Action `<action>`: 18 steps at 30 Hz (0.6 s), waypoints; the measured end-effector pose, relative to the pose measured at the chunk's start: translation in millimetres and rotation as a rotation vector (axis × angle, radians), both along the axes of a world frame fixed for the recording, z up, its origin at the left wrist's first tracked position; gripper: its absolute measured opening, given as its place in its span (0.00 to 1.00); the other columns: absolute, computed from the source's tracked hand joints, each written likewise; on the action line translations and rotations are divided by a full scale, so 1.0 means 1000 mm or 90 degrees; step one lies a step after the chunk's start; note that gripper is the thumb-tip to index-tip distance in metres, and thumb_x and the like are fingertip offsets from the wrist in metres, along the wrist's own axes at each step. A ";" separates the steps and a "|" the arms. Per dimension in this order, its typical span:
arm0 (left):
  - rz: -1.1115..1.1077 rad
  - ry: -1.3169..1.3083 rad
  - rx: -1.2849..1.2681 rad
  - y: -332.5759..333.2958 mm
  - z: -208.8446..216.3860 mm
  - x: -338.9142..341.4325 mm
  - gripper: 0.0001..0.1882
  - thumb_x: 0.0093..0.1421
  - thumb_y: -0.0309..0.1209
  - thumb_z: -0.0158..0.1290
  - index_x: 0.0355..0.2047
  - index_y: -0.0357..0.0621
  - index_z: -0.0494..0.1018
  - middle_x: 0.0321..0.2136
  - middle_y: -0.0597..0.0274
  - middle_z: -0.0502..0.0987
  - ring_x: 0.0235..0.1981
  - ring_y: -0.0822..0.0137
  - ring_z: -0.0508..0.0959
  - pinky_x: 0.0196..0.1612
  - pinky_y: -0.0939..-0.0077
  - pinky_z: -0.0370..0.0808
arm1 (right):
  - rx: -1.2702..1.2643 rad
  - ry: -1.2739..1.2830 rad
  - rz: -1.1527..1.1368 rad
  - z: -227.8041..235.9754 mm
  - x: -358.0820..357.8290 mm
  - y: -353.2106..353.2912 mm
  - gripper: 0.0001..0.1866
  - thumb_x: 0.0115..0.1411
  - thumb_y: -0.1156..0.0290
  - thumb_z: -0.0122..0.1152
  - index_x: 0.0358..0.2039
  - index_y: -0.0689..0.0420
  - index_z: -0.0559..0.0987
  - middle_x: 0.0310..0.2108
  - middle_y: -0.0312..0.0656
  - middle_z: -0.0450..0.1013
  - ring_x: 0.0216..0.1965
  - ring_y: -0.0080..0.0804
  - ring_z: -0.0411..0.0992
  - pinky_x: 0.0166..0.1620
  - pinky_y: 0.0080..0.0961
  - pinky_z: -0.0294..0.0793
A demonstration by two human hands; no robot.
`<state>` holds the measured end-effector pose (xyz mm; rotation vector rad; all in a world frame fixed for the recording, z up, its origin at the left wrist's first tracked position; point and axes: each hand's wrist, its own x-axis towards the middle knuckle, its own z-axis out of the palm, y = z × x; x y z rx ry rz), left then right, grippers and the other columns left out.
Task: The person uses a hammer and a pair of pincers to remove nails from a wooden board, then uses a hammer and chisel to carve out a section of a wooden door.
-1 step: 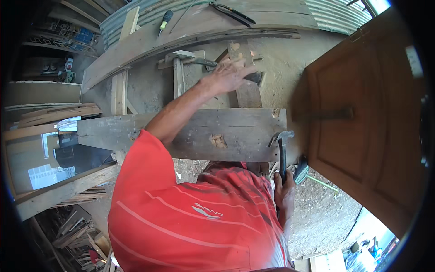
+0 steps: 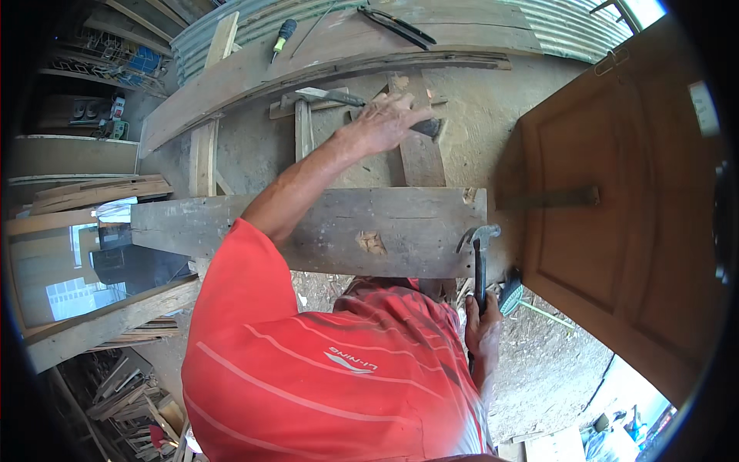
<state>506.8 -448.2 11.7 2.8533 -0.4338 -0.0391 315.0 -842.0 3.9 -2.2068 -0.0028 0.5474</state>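
Note:
My left hand (image 2: 386,122) reaches out over a narrow board (image 2: 422,163) lying away from me. Its fingers are bent, and a dark, blunt-ended thing (image 2: 427,128) juts out beneath them on the right; its kind is unclear. Close to these fingers, a dark-handled tool with a pale metal head (image 2: 314,94) rests on a small wooden support. At the lower right, my right hand (image 2: 483,329) is closed round the dark handle of a claw hammer (image 2: 480,266). The hammer's head lies over the right end of a wide grey plank (image 2: 331,239), which crosses in front of my body.
Along the back, a long board (image 2: 323,50) bears pliers (image 2: 396,27) and a screwdriver (image 2: 283,37). A brown panelled door (image 2: 608,223) stands close on the right. Scrap wood (image 2: 138,408) is piled at the lower left, near a glass-fronted frame (image 2: 46,254).
The dark blunt-ended thing beneath my left hand has shifted slightly left and away from me. My right hand keeps its hold on the claw hammer in nearly the same place.

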 end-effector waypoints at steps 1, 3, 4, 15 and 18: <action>-0.011 -0.021 0.114 0.016 0.000 0.008 0.24 0.62 0.34 0.61 0.58 0.56 0.72 0.44 0.53 0.76 0.51 0.54 0.77 0.52 0.54 0.76 | -0.001 -0.006 0.006 0.001 0.001 0.002 0.12 0.68 0.67 0.59 0.41 0.64 0.74 0.24 0.53 0.74 0.24 0.48 0.74 0.30 0.41 0.71; 0.013 -0.001 0.141 0.043 -0.004 0.027 0.21 0.61 0.29 0.60 0.55 0.59 0.74 0.44 0.59 0.76 0.52 0.60 0.76 0.55 0.55 0.74 | 0.040 0.006 -0.017 0.005 0.003 0.007 0.12 0.68 0.67 0.59 0.43 0.64 0.75 0.24 0.51 0.73 0.24 0.42 0.74 0.31 0.39 0.72; -0.006 -0.043 0.182 0.059 -0.004 0.038 0.19 0.62 0.28 0.58 0.53 0.58 0.75 0.45 0.59 0.76 0.52 0.59 0.76 0.56 0.55 0.73 | 0.024 0.005 -0.007 0.004 0.004 0.007 0.12 0.68 0.67 0.59 0.43 0.63 0.76 0.24 0.50 0.74 0.24 0.40 0.74 0.31 0.38 0.72; 0.113 -0.148 0.143 0.201 -0.041 0.091 0.24 0.58 0.22 0.55 0.55 0.53 0.73 0.66 0.52 0.64 0.70 0.48 0.59 0.70 0.52 0.61 | 0.052 -0.088 0.015 0.036 0.082 0.089 0.15 0.68 0.68 0.59 0.49 0.66 0.73 0.24 0.47 0.72 0.24 0.34 0.71 0.31 0.35 0.71; 0.058 -0.138 -0.051 0.195 -0.044 0.102 0.41 0.50 0.19 0.57 0.66 0.55 0.63 0.70 0.44 0.55 0.71 0.38 0.53 0.73 0.49 0.56 | 0.070 -0.133 -0.018 0.043 0.141 0.123 0.15 0.66 0.72 0.57 0.51 0.65 0.73 0.25 0.47 0.72 0.25 0.33 0.71 0.33 0.32 0.72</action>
